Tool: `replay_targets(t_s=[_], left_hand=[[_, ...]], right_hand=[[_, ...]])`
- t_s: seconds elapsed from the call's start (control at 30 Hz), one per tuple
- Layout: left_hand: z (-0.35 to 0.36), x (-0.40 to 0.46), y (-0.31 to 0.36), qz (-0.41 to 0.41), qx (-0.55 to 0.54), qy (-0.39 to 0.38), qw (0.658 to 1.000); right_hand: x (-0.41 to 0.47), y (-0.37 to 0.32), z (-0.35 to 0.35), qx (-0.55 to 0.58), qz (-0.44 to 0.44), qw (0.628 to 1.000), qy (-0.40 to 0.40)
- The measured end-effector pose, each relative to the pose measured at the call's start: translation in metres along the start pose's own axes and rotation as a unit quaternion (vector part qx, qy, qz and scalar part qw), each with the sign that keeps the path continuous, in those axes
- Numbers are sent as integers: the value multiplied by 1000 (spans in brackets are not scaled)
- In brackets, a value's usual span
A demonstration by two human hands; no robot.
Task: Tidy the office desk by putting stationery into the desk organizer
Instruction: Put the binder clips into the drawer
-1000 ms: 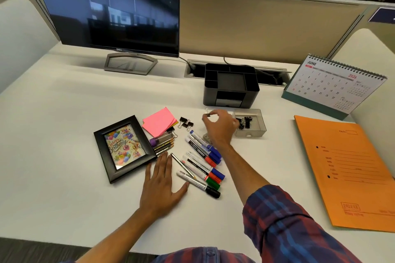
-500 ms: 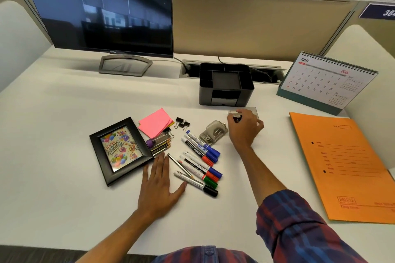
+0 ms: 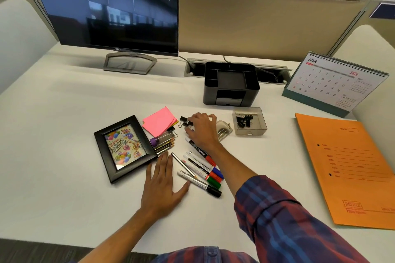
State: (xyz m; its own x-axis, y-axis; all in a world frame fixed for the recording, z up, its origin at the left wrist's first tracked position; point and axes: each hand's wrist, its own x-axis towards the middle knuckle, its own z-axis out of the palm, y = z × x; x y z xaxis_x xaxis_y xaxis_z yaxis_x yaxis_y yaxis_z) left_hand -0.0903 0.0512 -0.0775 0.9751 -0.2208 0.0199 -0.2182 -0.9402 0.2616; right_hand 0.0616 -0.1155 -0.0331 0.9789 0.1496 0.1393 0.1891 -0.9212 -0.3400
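Right hand: my right hand (image 3: 202,129) is curled down over the loose binder clips (image 3: 185,122) beside the pink sticky notes (image 3: 159,120); my fingertips reach them, but I cannot tell whether any clip is pinched.
Left hand: my left hand (image 3: 162,186) lies flat and spread on the bench (image 3: 64,134), holding nothing.
Where things are: the clear drawer tray (image 3: 250,121) with clips in it sits out on the bench, in front of the black desk organizer (image 3: 231,83). Markers (image 3: 203,168), pencils (image 3: 164,145) and a stapler (image 3: 223,131) lie loose.
Risk, clips: they are small and springy; a shallow pinch could drop one on the way to the tray.
Risk, wrist: my forearm crosses the markers; dragging it back could roll them toward the bench edge.
Risk, stapler: it sits against my palm and may get nudged into the tray.
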Motion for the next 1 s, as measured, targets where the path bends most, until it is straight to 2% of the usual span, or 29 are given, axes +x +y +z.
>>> replay_targets(t_s=[0.23, 0.53, 0.73, 1.0], left_hand=[[-1, 0, 0, -2, 1, -3, 1000], [-1, 0, 0, -4, 0, -4, 1000], [0, 1, 0, -3, -3, -5, 1000], [-1, 0, 0, -2, 4, -5, 1000]], right_hand=[[13, -9, 2, -56, 0, 998, -40], [17, -9, 6, -77, 7, 997, -27], [14, -8, 9, -60, 11, 998, -13], [13, -5, 8, 31, 31, 999, 21]])
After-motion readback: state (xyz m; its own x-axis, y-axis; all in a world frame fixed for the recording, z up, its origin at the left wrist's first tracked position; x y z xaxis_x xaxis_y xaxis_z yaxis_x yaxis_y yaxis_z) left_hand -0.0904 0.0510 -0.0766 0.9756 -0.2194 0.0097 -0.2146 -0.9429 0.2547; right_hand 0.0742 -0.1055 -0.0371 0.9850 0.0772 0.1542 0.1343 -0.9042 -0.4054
